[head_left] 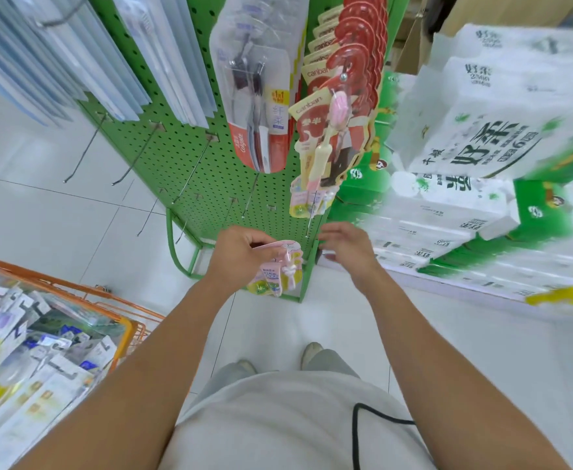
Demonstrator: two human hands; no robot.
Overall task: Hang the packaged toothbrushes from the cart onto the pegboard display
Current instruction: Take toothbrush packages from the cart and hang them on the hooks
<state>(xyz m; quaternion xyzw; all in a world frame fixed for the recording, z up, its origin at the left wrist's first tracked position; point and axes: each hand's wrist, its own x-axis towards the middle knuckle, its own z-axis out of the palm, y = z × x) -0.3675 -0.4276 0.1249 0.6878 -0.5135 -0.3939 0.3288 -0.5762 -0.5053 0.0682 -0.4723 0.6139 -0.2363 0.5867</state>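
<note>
Green pegboard (190, 157) at twelve o'clock looks painted perforated metal with thin bare-metal hooks (136, 154); glossy clear-plastic toothbrush packs (258, 96) hang there; orange-coated wire cart (122, 320) at eight o'clock; floor tiles (58, 215) smooth, shiny

left hand (241, 254) pinching pink toothbrush pack (280, 271), right hand (346, 247) relaxed near green pegboard (190, 144)

Bare arms, no sleeves showing. Left hand (241, 256) and right hand (348, 247) bare, no gloves, no rings seen. Light grey top (278, 422). Thin black cable (358, 432) runs down over top. Grey trousers (329, 361). Pale shoes (312, 349) poke out below.
</note>
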